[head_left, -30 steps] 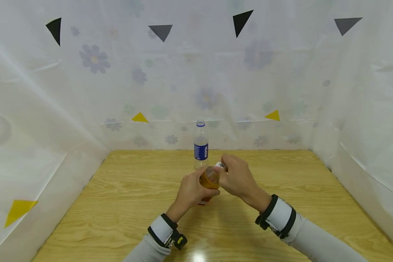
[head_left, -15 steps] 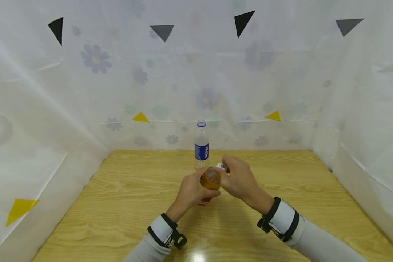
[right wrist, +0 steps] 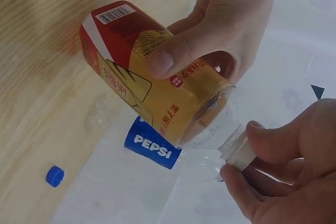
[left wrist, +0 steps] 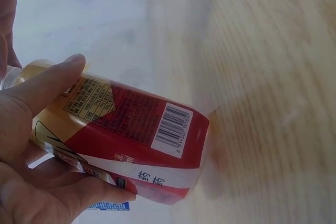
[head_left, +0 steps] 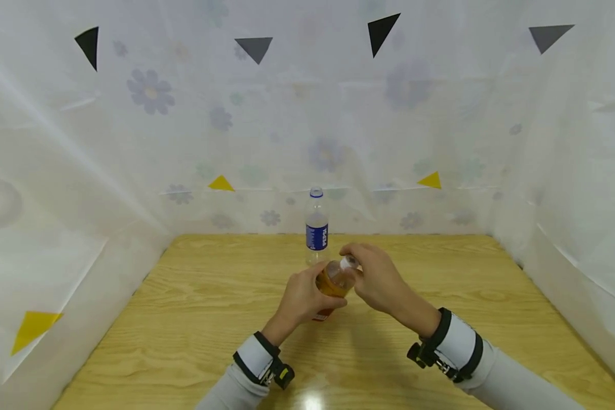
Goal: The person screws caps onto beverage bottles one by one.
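Observation:
My left hand [head_left: 301, 296] grips a tea-coloured drink bottle [head_left: 336, 279] round its body. A red and gold label [left wrist: 142, 114] with a barcode wraps it. The bottle is tilted, its neck leaning toward my right hand [head_left: 380, 279]. There my thumb and fingers pinch the white cap [right wrist: 240, 152], which sits at the bottle's mouth. Just behind stands a clear bottle with a blue Pepsi label [head_left: 316, 237], upright and uncapped; its lower part is partly covered by my left hand in the head view.
A loose blue cap [right wrist: 55, 176] lies on the wooden table [head_left: 210, 319], seen in the right wrist view. White patterned sheeting [head_left: 266, 131] with black, grey and yellow triangles encloses the table at the back and both sides.
My right hand and the white cap have shifted slightly right, and the held bottle's top leans further that way. The Pepsi bottle has stayed in place.

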The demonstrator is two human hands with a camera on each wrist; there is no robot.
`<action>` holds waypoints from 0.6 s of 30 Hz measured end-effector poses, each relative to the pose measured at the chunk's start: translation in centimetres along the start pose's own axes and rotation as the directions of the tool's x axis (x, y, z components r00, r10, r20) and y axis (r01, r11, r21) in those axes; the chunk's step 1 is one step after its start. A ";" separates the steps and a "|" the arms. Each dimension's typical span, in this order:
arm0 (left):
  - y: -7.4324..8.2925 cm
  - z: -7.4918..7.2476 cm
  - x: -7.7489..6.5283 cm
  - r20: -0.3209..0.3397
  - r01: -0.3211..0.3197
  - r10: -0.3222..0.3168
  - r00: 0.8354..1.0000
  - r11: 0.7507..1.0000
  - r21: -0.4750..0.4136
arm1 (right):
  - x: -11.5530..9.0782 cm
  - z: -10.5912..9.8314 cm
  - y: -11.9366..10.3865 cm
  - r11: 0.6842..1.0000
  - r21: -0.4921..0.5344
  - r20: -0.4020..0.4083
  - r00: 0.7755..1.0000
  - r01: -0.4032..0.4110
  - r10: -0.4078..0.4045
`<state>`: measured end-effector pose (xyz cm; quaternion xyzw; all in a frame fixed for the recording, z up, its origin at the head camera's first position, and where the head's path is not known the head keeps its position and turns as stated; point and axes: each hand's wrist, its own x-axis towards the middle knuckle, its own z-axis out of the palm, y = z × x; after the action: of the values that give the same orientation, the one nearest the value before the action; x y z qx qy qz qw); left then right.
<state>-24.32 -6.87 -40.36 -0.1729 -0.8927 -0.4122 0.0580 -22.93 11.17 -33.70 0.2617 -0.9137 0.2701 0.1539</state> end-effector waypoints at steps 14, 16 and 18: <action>0.1 -0.4 0.1 0.026 0.023 -0.022 0.999 0.999 -0.023 | -0.4 0.3 0.3 1.000 0.018 -0.015 1.000 0.017 -0.017; 0.1 -0.4 0.1 0.025 0.023 -0.022 0.999 0.999 -0.023 | -0.4 0.3 0.3 1.000 0.024 -0.023 1.000 0.014 -0.014; 0.1 -0.4 0.1 0.023 0.024 -0.024 0.999 1.000 -0.020 | -0.4 0.4 0.3 1.000 0.027 -0.030 0.999 0.017 -0.016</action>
<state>-24.38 -7.05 -39.98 -0.1675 -0.8911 -0.4197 0.0411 -22.80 11.31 -34.35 0.2670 -0.9054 0.2851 0.1663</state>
